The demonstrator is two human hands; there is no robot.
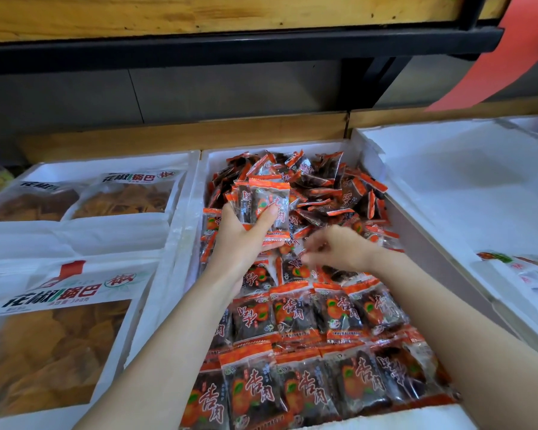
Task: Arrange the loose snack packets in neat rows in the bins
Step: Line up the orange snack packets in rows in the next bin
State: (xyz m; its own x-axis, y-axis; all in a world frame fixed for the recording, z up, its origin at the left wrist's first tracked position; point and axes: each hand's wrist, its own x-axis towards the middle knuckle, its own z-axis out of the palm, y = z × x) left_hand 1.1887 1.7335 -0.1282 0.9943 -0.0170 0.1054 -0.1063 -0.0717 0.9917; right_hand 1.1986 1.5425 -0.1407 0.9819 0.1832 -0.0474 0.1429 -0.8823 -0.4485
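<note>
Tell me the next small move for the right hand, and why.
Probably the right hand should pinch up one packet beneath its fingers and add it to the stack that the left hand holds. The near rows are neat, but the far half of the bin is a jumbled pile, so gathering seems unfinished.

The middle bin (213, 159) is full wall to wall: rows (308, 311) near, a heaped pile (323, 187) far. The left hand (246, 234), gripping a stack (267, 203), and the right hand (339, 246) occupy the space above its middle. In the right bin (463, 187) the far floor lies bare; a shelf (230, 48) overhangs far.
</note>
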